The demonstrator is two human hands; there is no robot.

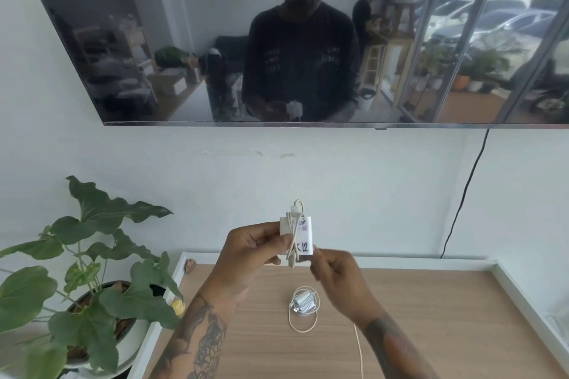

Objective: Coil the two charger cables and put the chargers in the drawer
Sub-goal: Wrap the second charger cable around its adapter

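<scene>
White charger brick (303, 238) w/ handwritten label held up over desk (415, 317), cable (292, 243) wrapped lengthwise round it. Left hand (246, 251) grips brick's left side, fingers curled on it. Right hand (335, 274) pinches brick's lower right corner; blurred. Loose cable strand (358, 354) hangs below right hand. 2nd charger (303, 306) w/ coiled cable lies on wood desk below hands. Potted plant (86, 271) at left.

A white charger block (303, 235) marked "K12" in black stands upright in the air above the wooden top, its pale cable (292, 240) wound lengthwise around it. A second white charger (303, 301) lies flat on the wood below, its cable (303, 321) loosely looped around it.
</scene>
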